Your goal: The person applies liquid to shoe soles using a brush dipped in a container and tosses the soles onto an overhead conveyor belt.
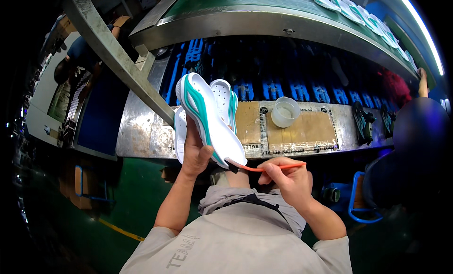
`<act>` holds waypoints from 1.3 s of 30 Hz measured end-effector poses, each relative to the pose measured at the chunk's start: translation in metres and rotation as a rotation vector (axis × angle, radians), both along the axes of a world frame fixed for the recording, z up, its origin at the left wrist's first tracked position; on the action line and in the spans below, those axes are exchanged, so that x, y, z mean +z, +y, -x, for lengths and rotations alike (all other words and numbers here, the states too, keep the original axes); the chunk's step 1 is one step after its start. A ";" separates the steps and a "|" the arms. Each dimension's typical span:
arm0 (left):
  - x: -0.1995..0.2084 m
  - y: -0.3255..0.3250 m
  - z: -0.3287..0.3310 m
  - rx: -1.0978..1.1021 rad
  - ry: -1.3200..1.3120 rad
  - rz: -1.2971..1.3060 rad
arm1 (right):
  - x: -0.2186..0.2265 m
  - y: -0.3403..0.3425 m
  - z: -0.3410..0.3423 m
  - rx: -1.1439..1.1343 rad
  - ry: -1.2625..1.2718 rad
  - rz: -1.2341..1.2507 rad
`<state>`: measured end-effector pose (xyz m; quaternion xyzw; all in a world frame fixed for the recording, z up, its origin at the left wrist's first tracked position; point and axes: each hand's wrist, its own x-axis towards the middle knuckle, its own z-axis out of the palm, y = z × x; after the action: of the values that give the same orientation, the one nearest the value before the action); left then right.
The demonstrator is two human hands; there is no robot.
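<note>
A white shoe sole with a wavy green side band is tilted up in front of me, gripped by my left hand around its side and underside. In my right hand is a thin brush with an orange handle, pinched between thumb and fingers. Its dark bristles are at the sole's near end and seem to touch the rim. Right behind the held sole stand another white and green sole with small holes and a white sole, both partly hidden.
A white cup stands on taped cardboard on the metal bench. Dark shoes sit at the right. Overhead runs a green conveyor carrying several white and green pieces. A slanted metal post rises at left; a person works at right.
</note>
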<state>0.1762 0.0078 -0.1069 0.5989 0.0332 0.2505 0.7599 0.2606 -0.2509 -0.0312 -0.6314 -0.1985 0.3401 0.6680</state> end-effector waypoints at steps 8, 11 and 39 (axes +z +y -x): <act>-0.017 -0.011 -0.002 0.065 0.037 -0.200 | -0.018 0.041 -0.015 -0.114 0.296 -0.336; -0.022 -0.012 0.003 0.026 0.082 -0.225 | -0.023 0.053 -0.018 -0.176 0.380 -0.416; 0.135 0.083 -0.156 0.671 0.095 -1.055 | -0.087 -0.063 -0.102 -0.529 -0.105 -0.149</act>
<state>0.3325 0.0910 0.0282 0.8609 0.1249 0.4310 0.2396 0.3624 -0.3142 -0.1178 -0.6271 -0.0857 0.1052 0.7670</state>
